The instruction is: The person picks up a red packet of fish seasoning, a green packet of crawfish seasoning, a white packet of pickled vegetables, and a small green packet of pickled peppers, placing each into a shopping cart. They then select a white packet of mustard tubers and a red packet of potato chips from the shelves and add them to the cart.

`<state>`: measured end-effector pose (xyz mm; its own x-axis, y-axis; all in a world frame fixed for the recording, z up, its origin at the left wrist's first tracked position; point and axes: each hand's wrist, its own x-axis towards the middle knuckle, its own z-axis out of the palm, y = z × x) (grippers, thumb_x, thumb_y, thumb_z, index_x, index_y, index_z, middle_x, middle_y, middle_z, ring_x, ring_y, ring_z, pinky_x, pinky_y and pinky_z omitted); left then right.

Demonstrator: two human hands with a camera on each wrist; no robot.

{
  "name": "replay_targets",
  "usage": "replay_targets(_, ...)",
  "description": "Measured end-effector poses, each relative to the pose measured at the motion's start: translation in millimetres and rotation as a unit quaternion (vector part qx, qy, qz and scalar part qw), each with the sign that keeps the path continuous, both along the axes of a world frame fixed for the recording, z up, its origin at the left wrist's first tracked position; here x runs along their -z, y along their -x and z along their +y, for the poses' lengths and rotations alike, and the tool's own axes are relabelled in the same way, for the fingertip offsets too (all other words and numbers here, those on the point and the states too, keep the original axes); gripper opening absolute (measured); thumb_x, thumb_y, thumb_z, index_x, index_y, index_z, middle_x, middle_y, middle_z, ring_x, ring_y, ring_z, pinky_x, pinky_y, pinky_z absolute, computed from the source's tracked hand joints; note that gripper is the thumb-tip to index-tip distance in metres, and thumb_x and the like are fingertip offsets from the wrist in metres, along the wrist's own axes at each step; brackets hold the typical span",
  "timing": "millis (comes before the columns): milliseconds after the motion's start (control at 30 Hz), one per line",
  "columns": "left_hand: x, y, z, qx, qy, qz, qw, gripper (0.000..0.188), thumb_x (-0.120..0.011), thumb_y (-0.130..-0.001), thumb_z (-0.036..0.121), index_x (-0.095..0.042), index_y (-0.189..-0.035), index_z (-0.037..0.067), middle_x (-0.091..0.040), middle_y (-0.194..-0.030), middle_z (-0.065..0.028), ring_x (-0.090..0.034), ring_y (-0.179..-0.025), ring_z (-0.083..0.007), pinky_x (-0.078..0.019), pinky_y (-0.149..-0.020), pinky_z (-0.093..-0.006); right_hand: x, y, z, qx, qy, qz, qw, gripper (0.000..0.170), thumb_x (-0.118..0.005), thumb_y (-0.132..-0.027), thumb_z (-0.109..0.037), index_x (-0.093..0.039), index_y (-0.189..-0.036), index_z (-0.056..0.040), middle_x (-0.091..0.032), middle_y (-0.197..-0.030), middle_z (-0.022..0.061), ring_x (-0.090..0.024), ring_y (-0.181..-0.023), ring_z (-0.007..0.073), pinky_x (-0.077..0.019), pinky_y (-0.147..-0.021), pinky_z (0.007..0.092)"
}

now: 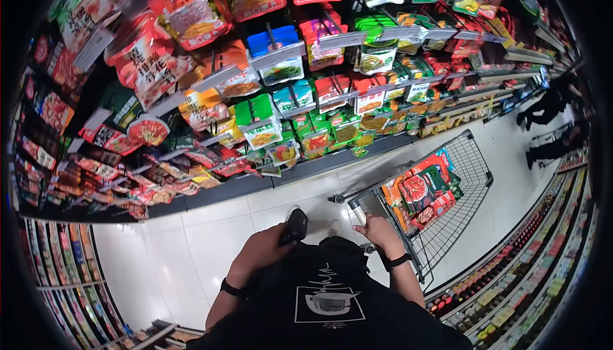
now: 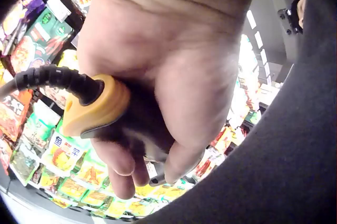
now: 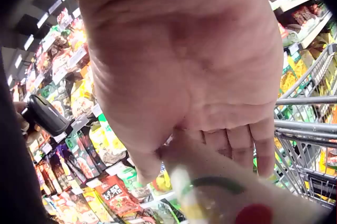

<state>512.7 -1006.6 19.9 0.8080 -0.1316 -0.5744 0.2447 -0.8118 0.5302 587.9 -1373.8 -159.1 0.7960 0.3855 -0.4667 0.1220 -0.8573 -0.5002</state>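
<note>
In the head view my left hand (image 1: 260, 248) grips a black handheld barcode scanner (image 1: 295, 223) in front of my body. Its yellow butt end (image 2: 95, 109) and dark ribbed cable (image 2: 52, 78) show in the left wrist view, the fingers and thumb wrapped round the dark grip. My right hand (image 1: 383, 234) holds the handle (image 1: 358, 211) of a wire shopping cart (image 1: 471, 165). Seen from the right wrist, that white handle (image 3: 221, 195) with green and red print passes between thumb and fingers. Several red, orange and dark green food packets (image 1: 421, 187) lie in the cart.
Shelves of hanging bagged foods (image 1: 274, 63) run along the front and left. Another stocked shelf (image 1: 511, 273) curves along the right. Pale floor tiles (image 1: 211, 241) lie between. Two people in dark clothes (image 1: 552, 111) stand farther down the aisle.
</note>
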Motion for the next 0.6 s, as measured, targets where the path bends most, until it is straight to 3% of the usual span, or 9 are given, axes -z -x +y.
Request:
replay_targets(133,-7.4,28.5,-10.3,-0.082,-0.017,0.048,0.995,0.053,-0.072,-0.102,0.045,-0.065,-0.139,0.007,-0.078,-0.115,-0.0242,-0.074,-0.110,-0.0443,-0.0579,-0.094,-0.0511,-3.7,-19.4,-4.2,-0.084,0.014,0.030,0.996,0.075,-0.073,-0.096,-0.069,-0.070,-0.108,0.0050,-0.075,-0.104,0.0304,-0.074,-0.103,0.0500,-0.0585,-0.090,0.0554)
replay_targets(233,-12.8,51.1,-7.7,-0.119,-0.023,0.066,0.990,0.053,-0.072,-0.102,0.045,-0.065,-0.139,0.008,-0.078,-0.116,-0.0235,-0.074,-0.111,-0.0438,-0.0580,-0.095,-0.0504,-11.9,-31.4,-2.2,-0.148,0.012,0.017,0.989,0.083,-0.069,-0.093,-0.077,-0.074,-0.094,0.0064,-0.074,-0.092,0.0328,-0.074,-0.094,0.0515,-0.0588,-0.086,0.0570)
replay_targets(267,-12.2,59.0,-5.1,-0.127,-0.022,0.057,0.990,0.052,-0.072,-0.102,0.044,-0.065,-0.138,0.007,-0.078,-0.115,-0.0232,-0.075,-0.109,-0.0439,-0.0584,-0.094,-0.0509,-21.8,-35.9,4.0,-0.156,0.056,0.033,0.986,0.083,-0.069,-0.094,-0.076,-0.077,-0.088,0.0065,-0.076,-0.094,0.0319,-0.076,-0.097,0.0485,-0.0603,-0.087,0.0546)
replay_targets(367,-7.8,79.4,6.0,-0.147,-0.025,0.034,0.988,0.051,-0.071,-0.103,0.044,-0.065,-0.137,0.007,-0.078,-0.115,-0.0223,-0.076,-0.107,-0.0438,-0.0593,-0.093,-0.0517,-31.6,-43.1,16.3,-0.175,0.148,0.006,0.973,0.075,-0.069,-0.098,-0.069,-0.078,-0.092,0.0056,-0.078,-0.097,0.0301,-0.078,-0.100,0.0453,-0.0615,-0.089,0.0531)
replay_targets(400,-6.6,85.9,10.9,-0.152,-0.026,0.032,0.987,0.051,-0.071,-0.103,0.044,-0.065,-0.137,0.007,-0.079,-0.116,-0.0221,-0.076,-0.108,-0.0437,-0.0595,-0.093,-0.0514,-67.0,-50.4,35.8,-0.176,0.183,0.024,0.967,0.065,-0.069,-0.101,-0.061,-0.080,-0.102,0.0034,-0.079,-0.101,0.0277,-0.078,-0.101,0.0433,-0.0620,-0.090,0.0529)
replay_targets(500,1.9,103.0,29.2,-0.168,-0.013,0.009,0.986,0.050,-0.074,-0.101,0.043,-0.067,-0.136,0.007,-0.079,-0.116,-0.0210,-0.076,-0.107,-0.0421,-0.0598,-0.092,-0.0491,-93.1,-66.4,83.8,-0.138,0.165,-0.081,0.973,0.059,-0.069,-0.102,-0.056,-0.079,-0.108,0.0019,-0.079,-0.102,0.0265,-0.078,-0.098,0.0428,-0.0616,-0.089,0.0534)
replay_targets(567,5.1,117.0,42.4,-0.176,-0.006,-0.018,0.984,0.049,-0.077,-0.100,0.042,-0.068,-0.134,0.007,-0.080,-0.114,-0.0203,-0.077,-0.106,-0.0413,-0.0601,-0.090,-0.0478,-91.1,-89.4,126.1,-0.119,0.108,-0.146,0.976,0.053,-0.071,-0.102,-0.051,-0.078,-0.107,0.0016,-0.079,-0.102,0.0255,-0.078,-0.098,0.0428,-0.0616,-0.088,0.0532)
replay_targets(600,3.4,124.6,49.6,-0.179,-0.005,-0.035,0.983,0.049,-0.077,-0.100,0.042,-0.069,-0.133,0.007,-0.080,-0.113,-0.0201,-0.077,-0.105,-0.0412,-0.0603,-0.089,-0.0476,-84.5,-104.1,150.5,-0.100,0.015,-0.150,0.984,0.050,-0.074,-0.101,-0.047,-0.078,-0.108,0.0016,-0.080,-0.101,0.0250,-0.078,-0.096,0.0417,-0.0617,-0.087,0.0522)
